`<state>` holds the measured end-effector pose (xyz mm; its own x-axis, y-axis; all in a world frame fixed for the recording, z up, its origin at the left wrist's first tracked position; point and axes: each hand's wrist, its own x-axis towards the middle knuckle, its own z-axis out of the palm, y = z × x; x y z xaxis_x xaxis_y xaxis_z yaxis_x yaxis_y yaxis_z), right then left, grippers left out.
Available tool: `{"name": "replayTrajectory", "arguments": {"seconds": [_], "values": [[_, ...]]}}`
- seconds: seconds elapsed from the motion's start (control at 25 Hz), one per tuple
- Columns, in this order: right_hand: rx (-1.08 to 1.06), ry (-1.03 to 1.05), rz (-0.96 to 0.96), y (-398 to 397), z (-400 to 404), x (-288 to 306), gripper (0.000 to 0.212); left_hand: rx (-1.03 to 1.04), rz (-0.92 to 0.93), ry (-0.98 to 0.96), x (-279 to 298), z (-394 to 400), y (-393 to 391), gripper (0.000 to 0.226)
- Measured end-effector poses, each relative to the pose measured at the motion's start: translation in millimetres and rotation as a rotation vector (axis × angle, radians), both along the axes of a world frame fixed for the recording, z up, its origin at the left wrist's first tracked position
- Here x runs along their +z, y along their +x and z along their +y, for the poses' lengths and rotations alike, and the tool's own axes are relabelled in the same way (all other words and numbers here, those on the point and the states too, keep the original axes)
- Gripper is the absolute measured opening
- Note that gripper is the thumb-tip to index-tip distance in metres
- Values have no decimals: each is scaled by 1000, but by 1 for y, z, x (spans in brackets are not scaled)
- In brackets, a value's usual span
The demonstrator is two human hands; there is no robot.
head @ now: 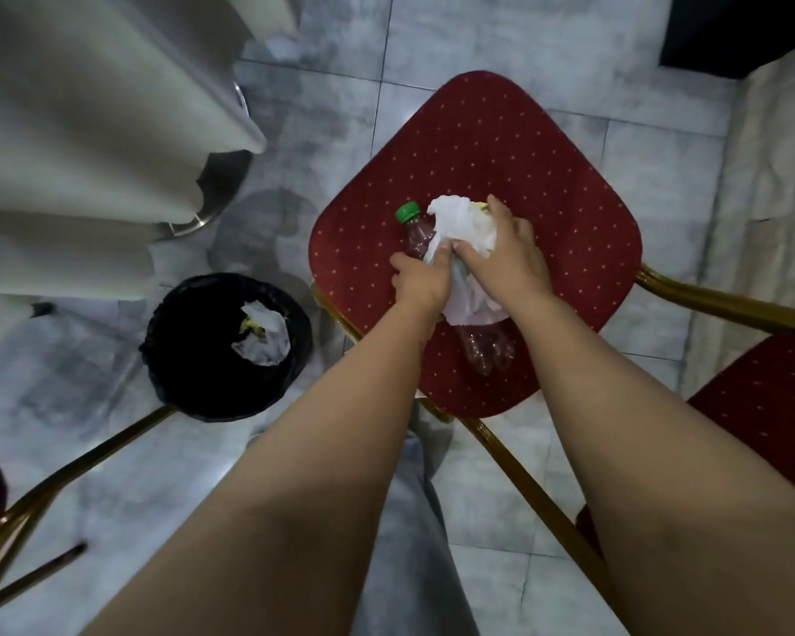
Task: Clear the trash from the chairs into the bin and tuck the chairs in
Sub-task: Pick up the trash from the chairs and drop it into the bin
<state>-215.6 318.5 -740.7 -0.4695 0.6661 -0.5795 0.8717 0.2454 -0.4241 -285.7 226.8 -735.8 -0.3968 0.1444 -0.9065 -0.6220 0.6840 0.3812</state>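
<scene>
- Your left hand (pixel 421 280) and right hand (pixel 508 257) meet over the red chair seat (pixel 501 149), just right of the picture's centre.
- Your left hand is curled narrow, fingers closed on the crumpled white tissue (pixel 462 224) where it lies over the plastic bottle (pixel 485 348); whether it also grips the bottle beneath, you cannot tell.
- Your right hand presses down on the same tissue from the 3 o'clock side, fingers bent and closed into the paper, thumb up toward 12 o'clock.
- The bottle lies flat on the seat, its green cap (pixel 408 212) pointing to 11 o'clock and its clear base toward 5 o'clock; its middle is hidden under the tissue and your hands.
- A scrap of something yellow peeks out beside the tissue near your right thumb; too little shows to name it.
- The bin (pixel 189 332), lined with a black bag, stands on the tiled floor (pixel 322 48) at 9 o'clock from the chair, near its left edge but apart from it.
- Inside the bin lies crumpled white paper (pixel 262 335) with a bit of yellow.
- A second red chair (pixel 762 406) sits at 4 o'clock, its gold frame running beside the first.
- A draped white cloth (pixel 88 130) hangs at 10 o'clock, above the bin.
</scene>
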Motion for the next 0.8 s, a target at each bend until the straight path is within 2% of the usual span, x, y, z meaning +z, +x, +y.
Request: {"name": "replayTrajectory", "arguments": {"seconds": [0.12, 0.28, 0.48, 0.6, 0.8], "values": [[-122, -65, 39, 0, -5, 5, 66, 100, -74, 50, -9, -4, 0, 93], [-180, -93, 73, -4, -29, 13, 57, 83, -65, 73, 13, -23, -9, 83], [-144, -93, 62, -15, -80, 30, 61, 67, -22, 42, 30, -75, -22, 84], [-114, -119, 57, -33, -136, 39, 66, 136, 33, 36, 40, -130, -34, 81], [-20, -126, 84, -66, -239, 44, 70, 150, 94, 5, 41, -239, -64, 98]]}}
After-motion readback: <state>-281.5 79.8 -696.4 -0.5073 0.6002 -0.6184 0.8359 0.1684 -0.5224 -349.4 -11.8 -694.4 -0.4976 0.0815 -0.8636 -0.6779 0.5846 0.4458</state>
